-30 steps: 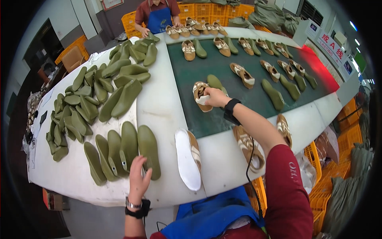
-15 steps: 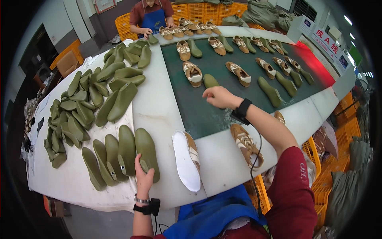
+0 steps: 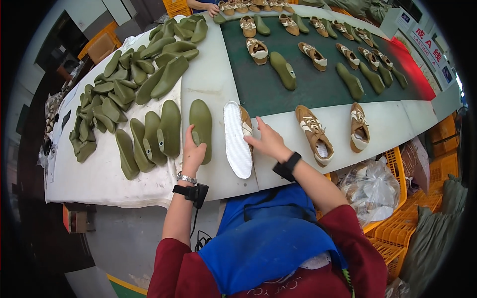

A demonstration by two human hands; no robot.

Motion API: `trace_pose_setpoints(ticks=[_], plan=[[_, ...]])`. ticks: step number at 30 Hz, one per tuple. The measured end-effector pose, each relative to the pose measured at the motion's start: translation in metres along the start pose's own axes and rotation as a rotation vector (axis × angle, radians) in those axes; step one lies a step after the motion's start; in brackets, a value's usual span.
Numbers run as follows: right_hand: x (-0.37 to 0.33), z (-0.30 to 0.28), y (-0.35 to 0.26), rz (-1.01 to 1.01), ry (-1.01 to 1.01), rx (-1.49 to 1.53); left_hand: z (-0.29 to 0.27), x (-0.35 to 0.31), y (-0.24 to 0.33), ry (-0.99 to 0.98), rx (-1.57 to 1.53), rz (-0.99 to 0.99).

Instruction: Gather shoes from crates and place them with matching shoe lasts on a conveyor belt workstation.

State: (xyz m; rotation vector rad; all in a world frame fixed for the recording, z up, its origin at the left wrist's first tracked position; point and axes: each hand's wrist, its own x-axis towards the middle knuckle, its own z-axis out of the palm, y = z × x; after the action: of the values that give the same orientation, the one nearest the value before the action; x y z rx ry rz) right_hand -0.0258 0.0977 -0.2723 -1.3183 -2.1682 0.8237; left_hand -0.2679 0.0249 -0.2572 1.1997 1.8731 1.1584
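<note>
My left hand (image 3: 194,151) is closed at the heel end of an olive-green shoe last (image 3: 200,116) on the white table edge, thumb and index finger against it. To its right lies a brown and white sneaker (image 3: 246,119) with a white ribbed insole (image 3: 237,149) over it, covering most of the shoe. My right hand (image 3: 271,141) is open, fingers spread, with the thumb at the sneaker's right edge; whether it touches is unclear. Further right, two brown sneakers (image 3: 313,134) (image 3: 359,127) stand on the same edge.
Several green lasts stand in a row (image 3: 151,136) left of my hand, with a large heap (image 3: 124,74) behind. Sneakers and lasts lie in rows on the dark green belt (image 3: 318,94). A co-worker's hand (image 3: 212,10) is at the far side. Orange crates (image 3: 397,169) stand at right.
My right hand has come back from beside a last on the belt to the insole-covered sneaker. The last under my left hand has shifted slightly right, away from the row. The view has tilted down.
</note>
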Motion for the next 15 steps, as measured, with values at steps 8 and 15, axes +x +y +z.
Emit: trace_pose_setpoints(ticks=[8, 15], plan=[[0.027, -0.018, -0.020, 0.164, -0.050, 0.950, 0.007, -0.033, 0.000, 0.268, 0.200, 0.323], [-0.019, -0.051, -0.071, -0.746, 0.348, 0.213, 0.009, -0.061, 0.091, -0.469, -1.135, -0.190]])
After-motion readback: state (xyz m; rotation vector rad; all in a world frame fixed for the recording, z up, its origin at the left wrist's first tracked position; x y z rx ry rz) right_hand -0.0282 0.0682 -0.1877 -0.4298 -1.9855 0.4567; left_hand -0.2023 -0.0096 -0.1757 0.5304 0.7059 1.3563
